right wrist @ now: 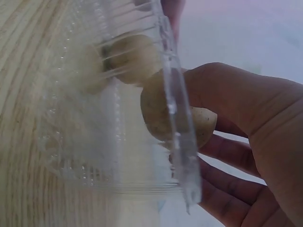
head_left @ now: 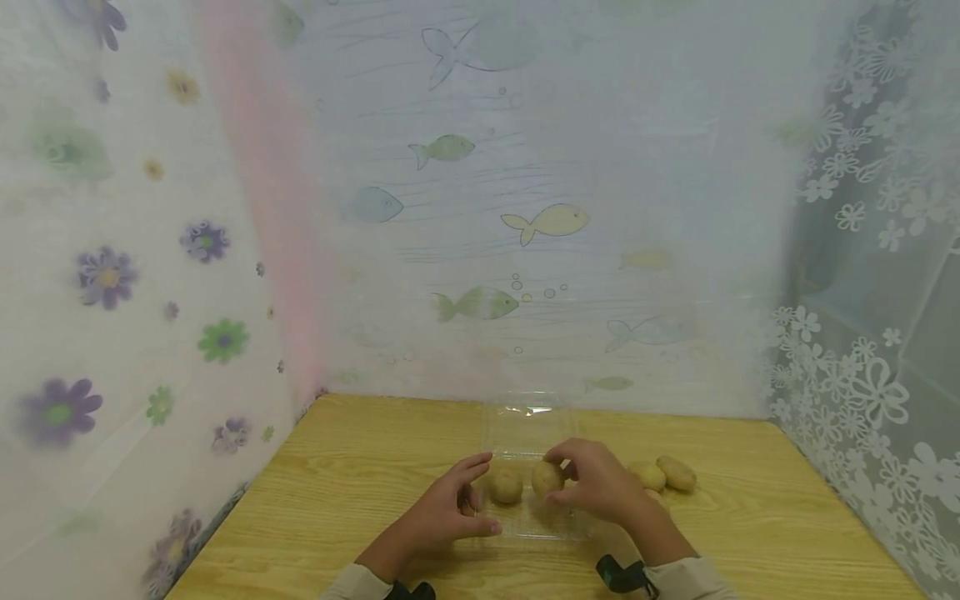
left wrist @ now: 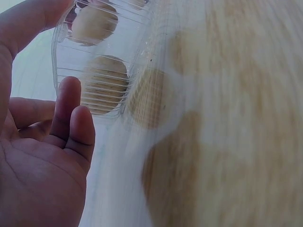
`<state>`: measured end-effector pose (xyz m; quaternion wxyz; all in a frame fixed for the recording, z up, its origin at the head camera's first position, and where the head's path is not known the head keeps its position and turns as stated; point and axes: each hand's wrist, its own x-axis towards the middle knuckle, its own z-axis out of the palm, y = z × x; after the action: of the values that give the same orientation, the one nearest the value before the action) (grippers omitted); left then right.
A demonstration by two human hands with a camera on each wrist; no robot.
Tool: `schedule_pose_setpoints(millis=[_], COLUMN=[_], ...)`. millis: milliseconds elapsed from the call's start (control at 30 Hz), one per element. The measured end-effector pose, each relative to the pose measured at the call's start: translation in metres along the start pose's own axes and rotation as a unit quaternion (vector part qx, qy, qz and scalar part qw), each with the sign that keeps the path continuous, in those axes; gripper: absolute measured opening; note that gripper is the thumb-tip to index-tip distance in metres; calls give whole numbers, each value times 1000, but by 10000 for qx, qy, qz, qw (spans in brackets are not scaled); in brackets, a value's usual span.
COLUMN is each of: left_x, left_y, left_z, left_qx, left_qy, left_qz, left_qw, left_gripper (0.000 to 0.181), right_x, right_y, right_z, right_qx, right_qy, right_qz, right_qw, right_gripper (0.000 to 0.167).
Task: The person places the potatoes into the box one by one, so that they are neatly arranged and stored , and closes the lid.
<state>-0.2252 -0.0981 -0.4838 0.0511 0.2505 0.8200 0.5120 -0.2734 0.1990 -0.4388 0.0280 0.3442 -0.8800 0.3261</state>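
A clear plastic clamshell box lies on the table with its lid tipped back. Inside its left part rests a round potato. My right hand grips a second potato between thumb and fingers over the right part of the box; the right wrist view shows this potato partly behind the box's wall. At the left side of the box is my left hand, thumb and fingers apart around its edge. In the left wrist view the left fingers are loosely bent beside the box wall.
Several more potatoes lie in a group on the wooden table, right of the box and partly behind the right hand. Patterned translucent curtains enclose the table at the back and both sides.
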Motion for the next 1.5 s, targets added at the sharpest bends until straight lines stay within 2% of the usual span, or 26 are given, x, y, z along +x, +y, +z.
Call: schedule_pose_setpoints(millis=[133, 333, 667, 900, 1133, 1500], left_x=[0, -1, -1, -1, -1, -1], left_y=[1, 3, 2, 3, 1, 0], left_z=[0, -1, 0, 0, 0, 0], left_qx=[-7, -26, -50, -6, 6, -2], left_qy=[-6, -22, -7, 14, 0, 4], left_qz=[33, -4, -2, -60, -81, -90], left_qw=[10000, 10000, 10000, 10000, 10000, 10000], left_gripper=[92, 93, 93, 92, 93, 93], right_x=[1, 2, 3, 3, 3, 2], right_y=[-1, -5, -6, -4, -5, -8], right_z=[4, 8, 15, 20, 24, 25], right_qx=[-237, -293, -641, -954, -976, -1049], right_qy=[18, 39, 185, 244, 435, 522], right_qz=[15, -9, -255, -147, -184, -98], right_qw=[9997, 9996, 9974, 9950, 9941, 9931], right_gripper=[48, 47, 49, 50, 36, 37])
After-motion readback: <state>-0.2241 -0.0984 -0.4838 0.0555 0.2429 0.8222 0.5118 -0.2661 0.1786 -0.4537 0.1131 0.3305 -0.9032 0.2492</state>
